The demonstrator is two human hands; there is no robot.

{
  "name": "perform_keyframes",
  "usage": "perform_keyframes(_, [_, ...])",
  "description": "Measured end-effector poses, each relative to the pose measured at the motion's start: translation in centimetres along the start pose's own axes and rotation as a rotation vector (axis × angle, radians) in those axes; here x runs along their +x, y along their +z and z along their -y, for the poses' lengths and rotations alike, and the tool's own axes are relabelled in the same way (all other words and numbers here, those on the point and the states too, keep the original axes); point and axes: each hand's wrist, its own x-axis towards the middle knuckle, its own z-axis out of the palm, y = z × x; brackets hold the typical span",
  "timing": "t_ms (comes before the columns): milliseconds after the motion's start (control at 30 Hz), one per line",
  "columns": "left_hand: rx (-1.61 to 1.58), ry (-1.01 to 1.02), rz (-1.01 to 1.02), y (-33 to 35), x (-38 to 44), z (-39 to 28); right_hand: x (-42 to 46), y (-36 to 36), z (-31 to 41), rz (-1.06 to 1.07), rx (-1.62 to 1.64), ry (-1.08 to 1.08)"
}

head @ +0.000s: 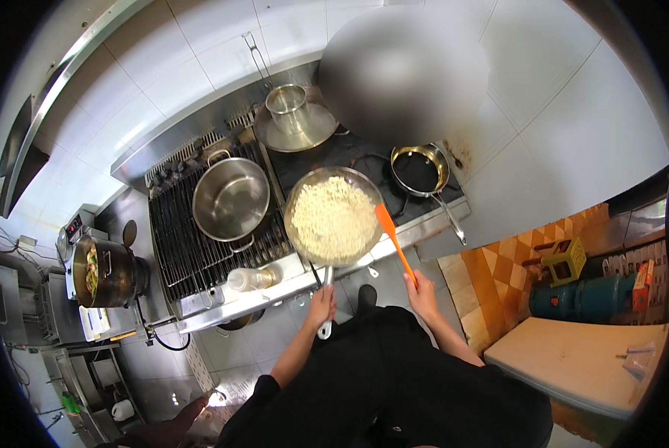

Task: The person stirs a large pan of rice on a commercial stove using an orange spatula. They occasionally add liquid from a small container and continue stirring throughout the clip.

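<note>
My left hand (323,307) grips the metal handle of a wide frying pan (357,175) at the front of the stove. Pale, crumbly food (334,218), perhaps rice or small grains, fills much of the pan and looks slightly blurred. In my right hand (422,294) is the handle of an orange spatula (393,235). Its blade rests at the pan's right rim, touching or just over the edge of the food; which of the two I cannot tell.
Left of the pan, a large steel pot (232,196) sits on a grill (172,241). A squeeze bottle (250,279) lies on the front ledge. A saucepan with dark liquid (418,171) stands right, its handle overhanging. Behind is a metal container (288,106) on an upturned lid or pan.
</note>
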Motion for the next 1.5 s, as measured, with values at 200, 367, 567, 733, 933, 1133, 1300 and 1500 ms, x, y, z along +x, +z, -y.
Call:
perform_keyframes(200, [-0.051,-0.043,-0.027,-0.5,-1.2,1.1,-0.5,-0.1,-0.6,0.033,-0.066,-0.004])
perform_keyframes(367, [0.009,-0.072,-0.026,0.7,0.0,-0.5,3.1,3.0,-0.9,-0.049,0.006,-0.071])
perform_keyframes(567, [0.13,-0.085,-0.007,-1.7,-2.9,-0.3,1.2,-0.3,-0.1,-0.04,0.077,-0.022])
perform_keyframes(733, [0.184,0.138,-0.01,-1.7,0.5,2.5,4.5,1.4,1.6,-0.042,0.119,0.023])
perform_keyframes(933, [0.116,-0.021,-0.047,-2.4,-3.6,2.7,0.9,0.8,-2.4,-0.008,0.017,0.054])
perform_keyframes(1133, [0.14,-0.025,-0.092,-1.8,-1.0,1.0,3.6,2.1,0.5,0.069,-0.103,-0.07])
perform_keyframes(1300, [0.128,-0.028,-0.094,-1.9,-0.9,1.0,11.5,1.4,4.1,0.134,-0.503,-0.189])
perform_keyframes(1500, [0.136,-0.007,-0.056,-1.9,-1.0,0.4,20.3,4.4,4.4,0.3,-0.466,-0.344])
